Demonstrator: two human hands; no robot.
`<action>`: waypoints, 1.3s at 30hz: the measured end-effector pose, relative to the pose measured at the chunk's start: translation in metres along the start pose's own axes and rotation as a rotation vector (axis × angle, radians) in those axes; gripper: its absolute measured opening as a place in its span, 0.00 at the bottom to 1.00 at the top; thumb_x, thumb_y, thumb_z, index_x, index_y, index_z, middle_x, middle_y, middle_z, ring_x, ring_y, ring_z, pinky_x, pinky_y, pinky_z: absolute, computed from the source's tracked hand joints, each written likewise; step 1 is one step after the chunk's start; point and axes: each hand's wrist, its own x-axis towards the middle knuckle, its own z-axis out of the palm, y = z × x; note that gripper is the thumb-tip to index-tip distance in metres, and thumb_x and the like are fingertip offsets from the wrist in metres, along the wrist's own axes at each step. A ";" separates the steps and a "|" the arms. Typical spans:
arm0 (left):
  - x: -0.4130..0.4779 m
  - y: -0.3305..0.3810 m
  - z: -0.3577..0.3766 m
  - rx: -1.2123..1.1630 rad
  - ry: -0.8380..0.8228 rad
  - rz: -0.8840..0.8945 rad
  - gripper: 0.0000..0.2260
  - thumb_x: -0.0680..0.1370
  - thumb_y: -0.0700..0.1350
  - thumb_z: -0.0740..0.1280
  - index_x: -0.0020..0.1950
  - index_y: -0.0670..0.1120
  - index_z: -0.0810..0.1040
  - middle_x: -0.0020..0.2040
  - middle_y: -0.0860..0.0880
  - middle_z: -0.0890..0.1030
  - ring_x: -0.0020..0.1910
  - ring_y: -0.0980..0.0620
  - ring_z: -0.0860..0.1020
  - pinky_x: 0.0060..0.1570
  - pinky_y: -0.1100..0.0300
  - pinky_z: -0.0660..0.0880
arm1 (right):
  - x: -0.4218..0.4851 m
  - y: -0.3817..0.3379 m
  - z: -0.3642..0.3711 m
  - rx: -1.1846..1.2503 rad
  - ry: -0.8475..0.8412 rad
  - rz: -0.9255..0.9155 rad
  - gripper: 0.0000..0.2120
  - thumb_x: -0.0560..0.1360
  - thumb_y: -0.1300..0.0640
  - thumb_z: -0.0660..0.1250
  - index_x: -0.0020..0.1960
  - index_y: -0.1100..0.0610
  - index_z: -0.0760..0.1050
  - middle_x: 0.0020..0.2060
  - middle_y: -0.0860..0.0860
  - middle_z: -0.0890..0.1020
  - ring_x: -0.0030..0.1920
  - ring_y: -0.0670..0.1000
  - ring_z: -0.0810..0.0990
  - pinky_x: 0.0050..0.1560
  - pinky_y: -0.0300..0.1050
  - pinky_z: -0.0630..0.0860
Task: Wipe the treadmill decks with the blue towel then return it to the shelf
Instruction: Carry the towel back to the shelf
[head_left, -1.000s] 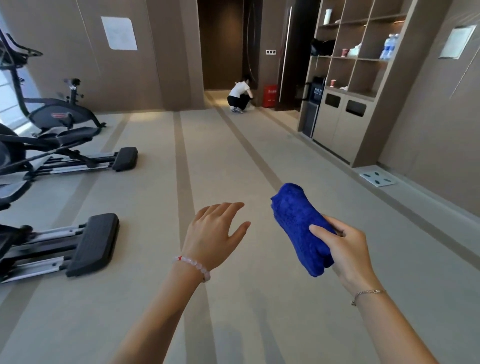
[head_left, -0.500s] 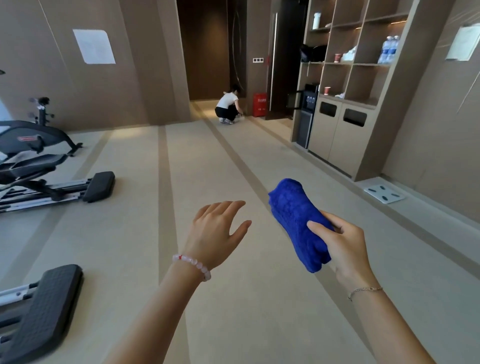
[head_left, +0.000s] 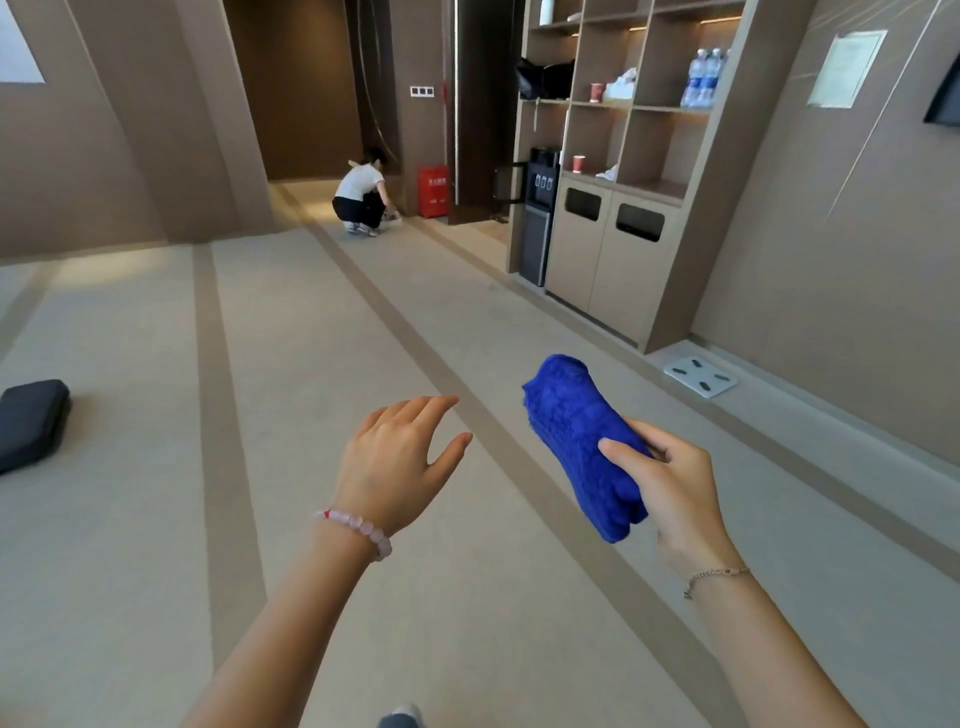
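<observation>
Right hand (head_left: 670, 483) is out front, grip curled round the rolled blue towel (head_left: 576, 436), thumb on top, the other fingers mostly hidden behind it. Left hand (head_left: 395, 462) hovers palm-down beside it, grip wide, holding nothing. Shelf (head_left: 727, 135) is well apart on the right, its top cut off.

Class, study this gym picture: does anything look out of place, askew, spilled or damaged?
Nothing looks spilled, broken or askew. The blue towel is off the shelf, gripped in the right hand; a white scale lies on the floor beside the shelf.
</observation>
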 end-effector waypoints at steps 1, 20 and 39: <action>0.020 -0.016 0.008 -0.004 -0.003 0.016 0.26 0.75 0.62 0.50 0.63 0.50 0.74 0.57 0.52 0.80 0.56 0.48 0.77 0.55 0.55 0.70 | 0.019 0.003 0.014 -0.001 0.019 0.000 0.09 0.71 0.67 0.67 0.42 0.55 0.82 0.39 0.55 0.85 0.40 0.48 0.83 0.40 0.42 0.79; 0.349 -0.215 0.123 -0.054 -0.072 0.231 0.25 0.76 0.61 0.51 0.62 0.47 0.75 0.53 0.49 0.81 0.51 0.46 0.79 0.54 0.51 0.73 | 0.339 0.014 0.190 -0.022 0.237 0.041 0.10 0.71 0.65 0.68 0.43 0.51 0.82 0.41 0.52 0.85 0.42 0.49 0.83 0.37 0.44 0.78; 0.719 -0.270 0.294 -0.130 -0.147 0.427 0.25 0.77 0.60 0.52 0.64 0.48 0.74 0.58 0.49 0.79 0.56 0.47 0.77 0.58 0.52 0.70 | 0.698 0.027 0.224 -0.018 0.463 0.047 0.12 0.70 0.65 0.68 0.38 0.48 0.81 0.37 0.49 0.84 0.40 0.49 0.81 0.38 0.43 0.77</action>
